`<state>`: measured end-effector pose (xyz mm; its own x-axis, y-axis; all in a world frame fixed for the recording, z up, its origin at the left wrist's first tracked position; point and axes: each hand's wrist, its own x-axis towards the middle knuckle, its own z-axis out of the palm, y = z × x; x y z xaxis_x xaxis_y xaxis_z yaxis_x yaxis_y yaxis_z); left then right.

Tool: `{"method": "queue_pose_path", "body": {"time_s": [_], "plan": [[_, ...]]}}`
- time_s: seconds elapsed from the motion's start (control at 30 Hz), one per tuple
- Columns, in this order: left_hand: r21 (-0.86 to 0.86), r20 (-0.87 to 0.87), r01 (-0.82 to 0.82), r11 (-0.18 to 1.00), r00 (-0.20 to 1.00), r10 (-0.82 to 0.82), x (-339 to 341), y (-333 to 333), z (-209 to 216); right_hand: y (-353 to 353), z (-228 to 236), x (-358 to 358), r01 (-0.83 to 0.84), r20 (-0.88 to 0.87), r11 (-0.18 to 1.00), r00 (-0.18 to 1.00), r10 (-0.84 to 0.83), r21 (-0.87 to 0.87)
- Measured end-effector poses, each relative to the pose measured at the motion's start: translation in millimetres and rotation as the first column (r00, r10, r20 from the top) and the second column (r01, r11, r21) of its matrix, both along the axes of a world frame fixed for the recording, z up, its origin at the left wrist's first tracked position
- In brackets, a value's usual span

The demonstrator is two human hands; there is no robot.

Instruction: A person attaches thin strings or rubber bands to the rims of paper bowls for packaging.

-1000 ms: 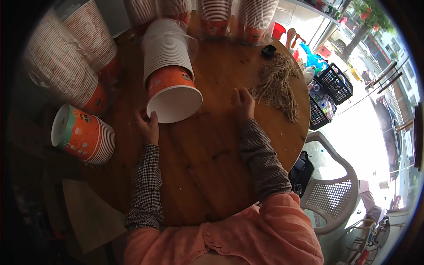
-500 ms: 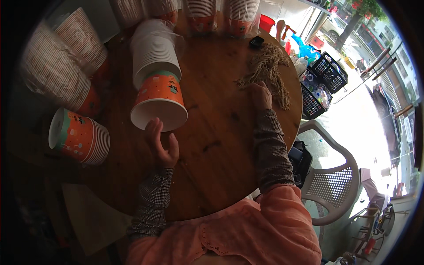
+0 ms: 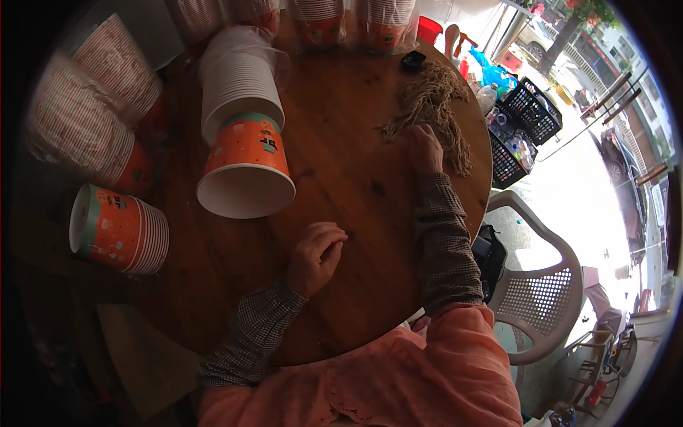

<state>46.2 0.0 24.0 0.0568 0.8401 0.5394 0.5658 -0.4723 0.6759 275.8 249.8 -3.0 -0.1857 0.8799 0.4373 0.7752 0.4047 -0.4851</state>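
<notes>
My left hand [image 3: 315,257] hovers over the middle of the table, fingers curled together toward the thumb; nothing shows in it. At the far right, my right hand [image 3: 425,151] is closed at the edge of a tangled bundle of tan strings [image 3: 435,99]; its fingertips are partly hidden against the strands. An orange-printed paper cup [image 3: 250,151] lies on its side, its white mouth toward me. Behind it stretches a nested stack of white paper cups [image 3: 240,82] in a clear plastic sleeve. To the left, a shorter stack of orange paper cups [image 3: 121,229] lies tilted.
Bagged cup stacks [image 3: 89,124] stand at the left, with more bagged cups [image 3: 319,21] along the back edge. A small black object [image 3: 413,61] sits by the strings. Beyond the round wooden table [image 3: 356,178] are a plastic chair [image 3: 537,299] and black crates [image 3: 530,114].
My left hand has moved right and toward me, away from the cup's mouth, and its fingers have curled in. My right hand remains at the strings.
</notes>
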Motion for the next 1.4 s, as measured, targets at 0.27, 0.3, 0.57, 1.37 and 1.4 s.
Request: {"method": "queue_pose_path", "body": {"time_s": [0.27, 0.3, 0.57, 1.37, 1.4], "plan": [[-0.318, 0.22, 0.071, 0.945, 0.976, 0.001, -8, -12, -2, -4, 6, -12, -0.065, -0.105, 0.998, 0.992, 0.064, -0.015], [-0.326, 0.203, 0.086, 0.942, 0.979, -0.019, -10, -14, 0, -7, 9, -17, -0.074, -0.163, 0.997, 0.984, 0.07, -0.015], [-0.368, 0.22, 0.095, 0.925, 0.975, -0.013, -11, -13, 1, -2, 2, 13, 0.092, -0.158, 0.996, 0.983, -0.09, 0.007], [-0.443, 0.541, 0.38, 0.812, 0.835, -0.095, -13, 9, -26, -33, 1, -26, 0.009, -0.224, 0.93, 0.971, 0.079, 0.368], [-0.442, 0.592, 0.418, 0.794, 0.801, -0.092, -13, 12, -27, -34, 2, -27, 0.022, -0.203, 0.926, 0.977, 0.06, 0.378]]}}
